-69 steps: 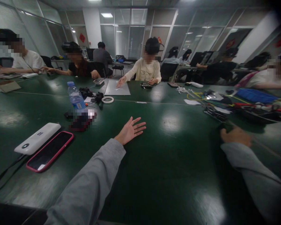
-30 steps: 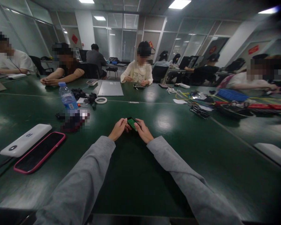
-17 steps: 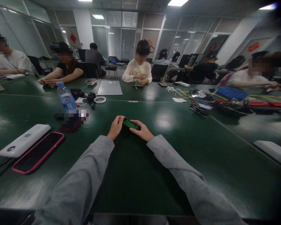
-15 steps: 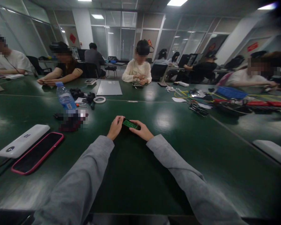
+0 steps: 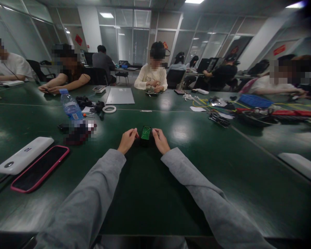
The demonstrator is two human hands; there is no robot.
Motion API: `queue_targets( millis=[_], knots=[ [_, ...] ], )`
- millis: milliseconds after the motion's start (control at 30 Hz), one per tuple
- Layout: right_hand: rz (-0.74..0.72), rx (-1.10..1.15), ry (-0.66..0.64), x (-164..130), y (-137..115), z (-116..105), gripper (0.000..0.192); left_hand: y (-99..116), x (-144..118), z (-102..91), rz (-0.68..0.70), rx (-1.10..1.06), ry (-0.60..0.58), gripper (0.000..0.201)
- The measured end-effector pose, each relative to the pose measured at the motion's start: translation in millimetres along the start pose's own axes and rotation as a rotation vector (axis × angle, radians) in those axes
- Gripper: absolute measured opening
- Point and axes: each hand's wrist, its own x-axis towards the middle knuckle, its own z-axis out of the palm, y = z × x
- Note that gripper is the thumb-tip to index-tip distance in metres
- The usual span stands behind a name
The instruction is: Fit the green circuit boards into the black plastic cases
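Glossy green table [image 5: 150, 193], flat rectangular circuit board [image 5: 145, 132]

Between my fingertips, the small circuit board [image 5: 145, 132] looks green and faintly glossy. Under my fingers the dark green table [image 5: 150, 193] is smooth and shiny, mirroring the ceiling lights. My sleeves [image 5: 93, 197] are soft, matt grey cloth.

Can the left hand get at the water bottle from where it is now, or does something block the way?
Probably yes. The left hand is beside the small green board, and the water bottle stands upright farther left and away. The table between them looks bare, though a blurred dark item sits just before the bottle.
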Motion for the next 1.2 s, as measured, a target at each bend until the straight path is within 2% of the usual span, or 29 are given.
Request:
queue_targets(
  millis=[133, 200, 333, 500, 700, 900, 1000, 1200],
  knots=[
    [-0.052, 0.069, -0.190, -7, -14, 1, 0.049, 4, -2, 1.9, 0.032, -0.046, -0.124, 0.046],
    [-0.101, 0.038, -0.225, -9, -18, 2, 0.053, 3, -1, 2.6, 0.034, -0.064, -0.126, 0.047],
    [-0.124, 0.037, -0.244, -11, -17, 3, 0.066, -2, 1, 2.4, 0.017, -0.056, -0.030, 0.047],
    [-0.089, 0.028, -0.256, -11, -15, 3, 0.069, -5, 1, 0.0, -0.002, -0.085, 0.031, 0.047],
    [-0.137, -0.065, -0.257, -12, -15, 4, 0.068, -3, 0, -1.3, -0.015, -0.127, 0.033, 0.046],
    [-0.314, -0.256, -0.243, -14, -9, 6, 0.087, -4, 1, -0.7, -0.006, -0.148, 0.024, 0.044],
    [-0.369, -0.304, -0.230, -16, -8, 7, 0.082, -7, 2, -0.2, 0.001, -0.138, 0.046, 0.043],
    [-0.368, -0.318, -0.236, -17, -10, 5, 0.079, -10, 5, 1.5, -0.029, -0.145, 0.050, 0.043]
  ],
)
